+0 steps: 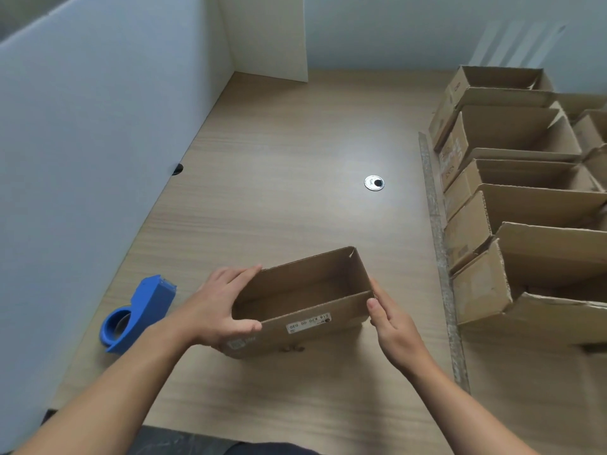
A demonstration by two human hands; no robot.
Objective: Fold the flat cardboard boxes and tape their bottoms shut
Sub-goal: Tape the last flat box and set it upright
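An open-topped cardboard box [328, 270] sits low over the near middle of the wooden table [295, 142], held at both ends, with its opening tilted up towards the camera; whether its bottom touches the table cannot be told. The left hand [220, 307] has its grip clamped on the box's left end, fingers laid over the top of the far wall and thumb pressed on the near wall. The right hand [394, 320] has its grip closed on the right end, thumb on the near right corner; its other fingers are mostly hidden behind the end wall. A white label [308, 322] with upside-down print is stuck on the near wall.

A blue tape dispenser [138, 313] lies on the table just left of the left wrist, apart from the box; a round metal cable grommet [374, 183] is set in the table farther back. A row of folded open boxes [512, 133] stands along the right side, close together; white partition panels [82, 126] close off the left and back.
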